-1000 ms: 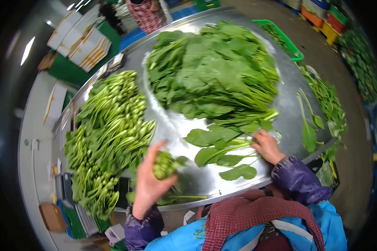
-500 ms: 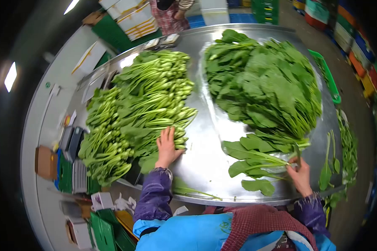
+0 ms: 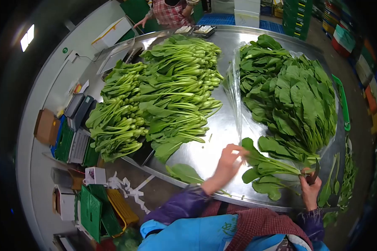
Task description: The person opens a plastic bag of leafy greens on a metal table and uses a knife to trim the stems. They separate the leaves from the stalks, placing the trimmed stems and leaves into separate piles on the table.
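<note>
My right hand is closed around a knife, beside the stem ends of some loose leafy greens. My left hand is blurred by motion at the leafy side of these greens; whether it touches them is unclear. A large heap of leafy greens lies on clear plastic at the right of the metal table. Rows of trimmed greens lie at the left, stems toward the right. A single leaf rests near the front edge.
Across the table stands another person. Black devices sit at the far edge. A green basket is beyond the right edge. Green crates and a yellow crate lie on the floor at the lower left.
My left hand has left the trimmed rows and moved right to the loose greens. The view has shifted, and the other person's arm now reaches out to the left.
</note>
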### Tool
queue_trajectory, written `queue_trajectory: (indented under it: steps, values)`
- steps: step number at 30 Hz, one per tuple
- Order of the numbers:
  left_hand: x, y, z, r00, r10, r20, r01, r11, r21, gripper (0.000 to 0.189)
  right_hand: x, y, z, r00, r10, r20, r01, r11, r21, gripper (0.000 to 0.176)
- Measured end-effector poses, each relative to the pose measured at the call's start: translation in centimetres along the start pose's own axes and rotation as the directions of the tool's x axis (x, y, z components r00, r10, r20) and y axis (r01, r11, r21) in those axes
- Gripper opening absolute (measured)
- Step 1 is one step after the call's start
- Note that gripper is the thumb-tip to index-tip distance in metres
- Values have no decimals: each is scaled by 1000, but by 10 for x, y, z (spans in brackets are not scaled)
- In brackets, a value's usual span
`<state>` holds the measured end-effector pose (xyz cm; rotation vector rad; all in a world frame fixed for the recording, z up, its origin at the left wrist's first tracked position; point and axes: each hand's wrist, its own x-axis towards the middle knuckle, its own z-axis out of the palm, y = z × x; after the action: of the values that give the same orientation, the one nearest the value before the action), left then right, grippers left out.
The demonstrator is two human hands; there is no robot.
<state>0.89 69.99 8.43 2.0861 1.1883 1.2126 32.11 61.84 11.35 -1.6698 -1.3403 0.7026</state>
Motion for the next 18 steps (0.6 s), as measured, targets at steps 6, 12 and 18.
queue_trajectory:
  steps: [6, 12, 18]
  values:
    - [23, 73, 103, 934, 284, 217, -236, 946, -222, 34, -11, 0, 2, 991, 121, -53, -110, 980, 169, 15]
    - [22, 79, 115, 893, 294, 340, -231, 949, -215, 32, -24, 8, 0, 975, 219, -25, -203, 938, 280, 19]
    - [26, 68, 110, 949, 102, 299, 11, 936, -352, 27, -13, 16, -19, 982, -190, 8, 164, 823, -543, 20]
